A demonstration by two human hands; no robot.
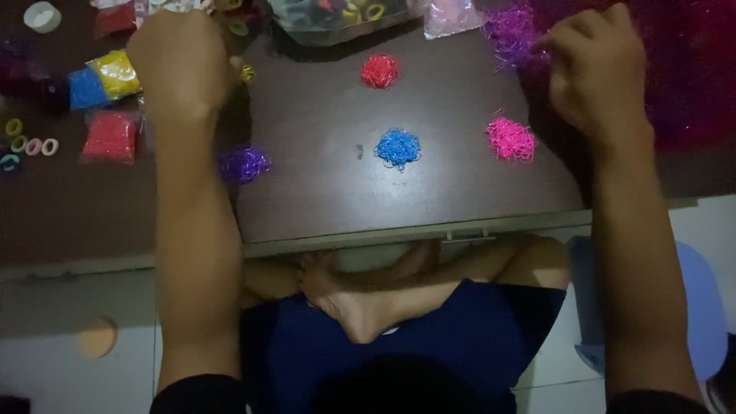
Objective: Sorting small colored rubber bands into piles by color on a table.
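Head camera looks down on both hands above a dark brown table (322, 199). Right hand (594, 65) is curled into a loose fist at the far right side, with the fingertips pinched on thin strands at the edge of a big purple heap of small elastic bands (675, 69); a lighter purple bunch (510, 31) lies just beside the fingers. Left hand (180, 61) reaches to the far left part of the table, seen from the back, the fingers bent down and hidden, so I cannot tell if it holds something. Close to this hand are a yellow packet (116, 73) and a blue packet (86, 88), and a red packet (111, 136) lies a little nearer.

Between the two arms, four small piles of bands rest apart from each other: a red pile (380, 70) far, a blue pile (398, 147) in the middle, a pink pile (510, 139) near the right wrist, and a purple pile (244, 164) touching the left forearm. A clear bag with coloured rings (337, 15) sits at the far edge. Some loose rings (29, 144) lie at the far left.
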